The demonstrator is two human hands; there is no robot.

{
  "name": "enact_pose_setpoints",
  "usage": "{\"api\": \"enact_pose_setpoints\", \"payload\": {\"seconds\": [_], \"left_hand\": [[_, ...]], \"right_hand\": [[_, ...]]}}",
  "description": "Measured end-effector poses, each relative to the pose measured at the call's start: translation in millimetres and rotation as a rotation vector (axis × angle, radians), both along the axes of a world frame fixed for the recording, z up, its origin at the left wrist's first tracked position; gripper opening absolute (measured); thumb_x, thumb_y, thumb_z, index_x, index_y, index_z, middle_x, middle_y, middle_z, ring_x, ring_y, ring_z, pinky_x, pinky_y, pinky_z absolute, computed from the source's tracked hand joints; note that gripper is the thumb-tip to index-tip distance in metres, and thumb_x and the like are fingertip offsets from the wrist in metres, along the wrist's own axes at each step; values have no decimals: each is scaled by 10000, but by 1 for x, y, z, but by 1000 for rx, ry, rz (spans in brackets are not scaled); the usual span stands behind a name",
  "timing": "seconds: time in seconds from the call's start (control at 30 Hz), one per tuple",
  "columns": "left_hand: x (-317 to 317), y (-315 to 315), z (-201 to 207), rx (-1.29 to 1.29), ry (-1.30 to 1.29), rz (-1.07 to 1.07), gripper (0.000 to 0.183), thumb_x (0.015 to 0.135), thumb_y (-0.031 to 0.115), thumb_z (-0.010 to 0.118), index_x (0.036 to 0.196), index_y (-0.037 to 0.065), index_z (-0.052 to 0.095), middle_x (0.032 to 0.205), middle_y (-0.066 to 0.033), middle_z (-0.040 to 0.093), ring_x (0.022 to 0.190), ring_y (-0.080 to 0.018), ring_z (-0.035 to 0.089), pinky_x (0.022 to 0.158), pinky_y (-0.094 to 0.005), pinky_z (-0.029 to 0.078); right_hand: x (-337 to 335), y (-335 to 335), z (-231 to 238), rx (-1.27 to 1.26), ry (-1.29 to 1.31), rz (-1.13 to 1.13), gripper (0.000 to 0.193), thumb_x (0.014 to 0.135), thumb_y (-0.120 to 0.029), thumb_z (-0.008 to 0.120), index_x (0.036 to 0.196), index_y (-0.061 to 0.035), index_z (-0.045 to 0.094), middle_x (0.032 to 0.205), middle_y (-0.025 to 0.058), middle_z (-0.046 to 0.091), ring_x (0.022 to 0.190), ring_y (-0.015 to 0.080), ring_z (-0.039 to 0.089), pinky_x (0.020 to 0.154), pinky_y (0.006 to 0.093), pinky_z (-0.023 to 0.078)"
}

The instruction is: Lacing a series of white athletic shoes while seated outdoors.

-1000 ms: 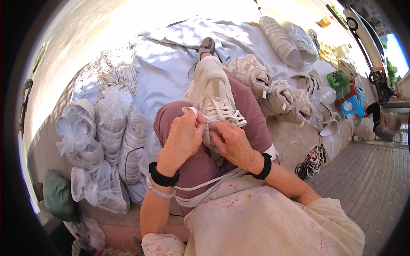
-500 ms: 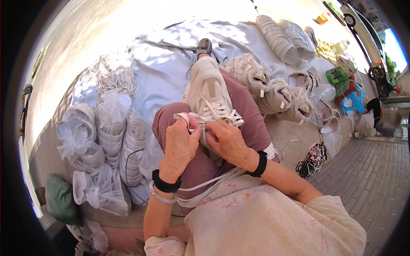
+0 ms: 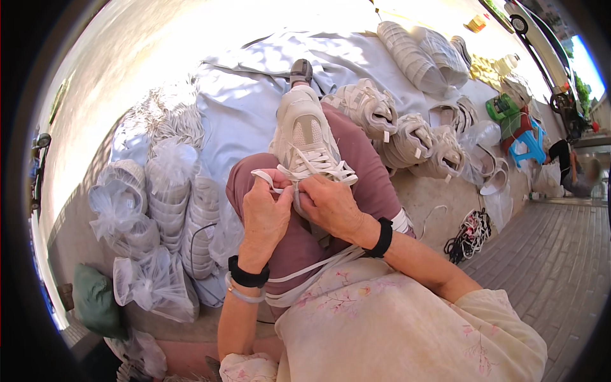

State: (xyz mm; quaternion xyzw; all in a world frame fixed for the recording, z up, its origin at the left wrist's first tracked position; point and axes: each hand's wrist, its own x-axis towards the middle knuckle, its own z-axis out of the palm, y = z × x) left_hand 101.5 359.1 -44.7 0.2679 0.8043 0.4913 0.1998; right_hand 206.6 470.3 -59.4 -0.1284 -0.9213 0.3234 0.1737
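A beige and white sneaker (image 3: pixel 307 130) rests across my lap, its toe pointing away from me. White shoelace (image 3: pixel 318 162) runs criss-cross through its upper eyelets. Between the fingers of my left hand (image 3: pixel 262 207) is a loop of the white lace, pinched beside the shoe's collar. My right hand (image 3: pixel 331 204) is closed at the collar next to it, its fingertips against the lace and the shoe's edge; what exactly they pinch is partly hidden. More white laces (image 3: pixel 305 274) lie across my lap.
Bagged stacks of pale shoe uppers (image 3: pixel 168 197) stand to the left, near a pile of white laces (image 3: pixel 168 118). Several sneakers (image 3: pixel 414 140) line the right, with a blue stool (image 3: pixel 528 146) beyond. A tangle of black and white laces (image 3: pixel 470 235) lies on the ground. Grey cloth (image 3: pixel 235 108) spreads ahead.
Both hands stay at the collar with small finger movements. The lace loop in my left hand has shifted slightly left, and my right hand has drawn in a little toward the left.
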Motion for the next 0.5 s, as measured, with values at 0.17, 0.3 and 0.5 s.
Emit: {"api": "enact_pose_setpoints", "payload": {"seconds": [0.17,0.3,0.5], "left_hand": [[-7,4,3,176,-342,57,189,874,53,619,1044,-7,562,923,-59,634,737,-114,629,623,-233,515],[-15,2,-5,193,-452,67,182,920,100,602,1075,16,557,944,-37,636,769,-89,631,630,-204,544],[-23,1,-10,328,-650,161,162,936,74,567,1081,2,559,980,-91,644,816,-127,666,622,-202,548]], "right_hand": [[3,0,-3,30,38,7,87,840,-102,591,849,-43,528,810,109,562,666,301,617,555,380,517],[8,0,2,59,-3,-1,117,828,-80,619,892,-47,527,799,114,554,654,324,605,523,395,500],[27,10,16,160,-36,37,112,833,-61,625,869,-50,520,767,96,536,606,274,585,485,355,481]]}}
